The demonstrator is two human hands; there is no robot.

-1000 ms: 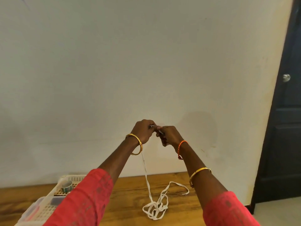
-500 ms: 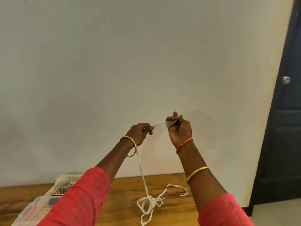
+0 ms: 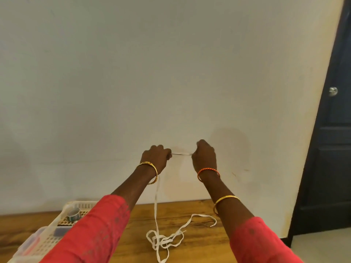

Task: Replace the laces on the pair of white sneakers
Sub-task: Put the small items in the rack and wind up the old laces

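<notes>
Both hands, left hand (image 3: pixel 154 158) and right hand (image 3: pixel 205 158), are pinching a flat white cotton shoelace (image 3: pixel 181 154), stretching it taut between them. Its tangled remainder is trailing onto the brown wooden table (image 3: pixel 199 243); likely straightening it for threading.

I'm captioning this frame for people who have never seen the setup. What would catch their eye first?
Two raised hands in the middle: the left hand and right hand each pinch a white lace, stretched taut between them before the pale wall. From the left hand the lace hangs down to a loose tangle on the wooden table. A white basket sits at lower left, a dark door at right.
</notes>
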